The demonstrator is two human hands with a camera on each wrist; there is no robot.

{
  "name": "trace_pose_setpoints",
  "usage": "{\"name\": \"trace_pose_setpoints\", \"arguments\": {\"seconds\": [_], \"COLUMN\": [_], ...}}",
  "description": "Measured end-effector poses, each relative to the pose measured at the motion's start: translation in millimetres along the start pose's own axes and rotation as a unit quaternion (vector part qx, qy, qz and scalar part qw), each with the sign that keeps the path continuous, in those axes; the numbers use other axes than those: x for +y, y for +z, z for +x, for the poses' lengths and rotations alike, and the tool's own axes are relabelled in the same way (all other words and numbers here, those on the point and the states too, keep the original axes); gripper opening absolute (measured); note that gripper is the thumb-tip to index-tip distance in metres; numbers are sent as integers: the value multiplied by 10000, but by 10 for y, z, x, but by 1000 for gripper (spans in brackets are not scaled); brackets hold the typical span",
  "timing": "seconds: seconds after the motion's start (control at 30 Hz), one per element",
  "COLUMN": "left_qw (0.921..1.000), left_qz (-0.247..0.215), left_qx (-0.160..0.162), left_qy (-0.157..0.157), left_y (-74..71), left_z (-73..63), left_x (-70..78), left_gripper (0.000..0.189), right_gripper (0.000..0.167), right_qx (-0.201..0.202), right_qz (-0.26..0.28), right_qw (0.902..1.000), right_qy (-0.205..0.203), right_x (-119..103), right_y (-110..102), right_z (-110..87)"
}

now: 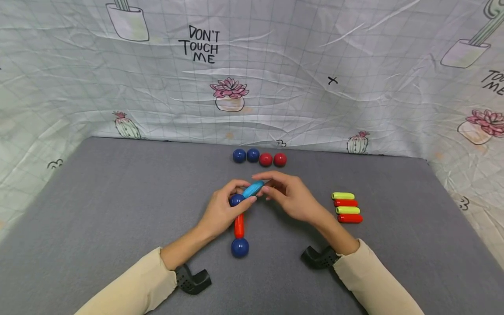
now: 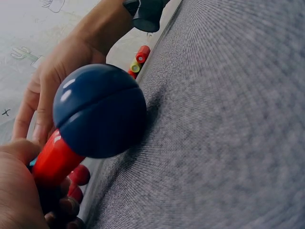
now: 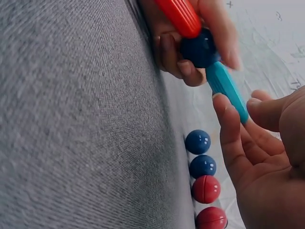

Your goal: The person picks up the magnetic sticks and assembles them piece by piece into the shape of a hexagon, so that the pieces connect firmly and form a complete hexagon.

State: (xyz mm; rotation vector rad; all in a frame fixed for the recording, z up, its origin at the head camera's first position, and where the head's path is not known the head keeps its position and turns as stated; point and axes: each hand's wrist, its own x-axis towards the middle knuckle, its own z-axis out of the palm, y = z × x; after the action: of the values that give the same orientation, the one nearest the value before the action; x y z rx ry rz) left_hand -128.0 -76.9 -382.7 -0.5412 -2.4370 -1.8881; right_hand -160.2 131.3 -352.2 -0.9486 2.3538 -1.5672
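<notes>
A blue ball (image 1: pixel 236 200) is gripped by my left hand (image 1: pixel 222 210) near the table's middle. From this ball a red ribbed rod (image 1: pixel 239 225) runs toward me, with another blue ball (image 2: pixel 100 112) at its near end. On its other side a light-blue ribbed rod (image 3: pixel 226 88) sticks out toward my right hand (image 1: pixel 295 197). The right thumb and fingers lie loosely about the rod's free end, fingertips close beside it. The left wrist view mostly hides the light-blue rod behind the left thumb.
Two blue balls (image 1: pixel 246 155) and two red balls (image 1: pixel 273 159) stand in a row at the back of the grey table (image 1: pixel 118 197). To the right, yellow-green rods (image 1: pixel 343 196) and red rods (image 1: pixel 350 218) lie stacked side by side. Behind the table hangs a printed cloth (image 1: pixel 283 96).
</notes>
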Motion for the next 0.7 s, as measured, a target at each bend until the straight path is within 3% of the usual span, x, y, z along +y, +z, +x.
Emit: {"name": "trace_pose_setpoints", "arguments": {"seconds": [0.17, 0.3, 0.53, 0.7], "left_qw": [9997, 9993, 9989, 9991], "left_qz": [170, 229, 161, 90], "left_qx": [159, 270, 388, 319], "left_qy": [52, 78, 202, 263], "left_y": [-27, -26, -13, -13], "left_z": [-36, -44, -43, -46], "left_x": [228, 266, 240, 209], "left_gripper": [23, 21, 19, 19], "right_gripper": [31, 29, 23, 24], "right_qx": [155, 660, 1921, 2213], "right_qz": [-142, -528, -1398, -1639], "right_qw": [9997, 9958, 9686, 9583], "right_qy": [86, 360, 738, 762], "right_x": [21, 66, 166, 254], "right_y": [-15, -94, -280, -331], "right_z": [6, 50, 203, 243]}}
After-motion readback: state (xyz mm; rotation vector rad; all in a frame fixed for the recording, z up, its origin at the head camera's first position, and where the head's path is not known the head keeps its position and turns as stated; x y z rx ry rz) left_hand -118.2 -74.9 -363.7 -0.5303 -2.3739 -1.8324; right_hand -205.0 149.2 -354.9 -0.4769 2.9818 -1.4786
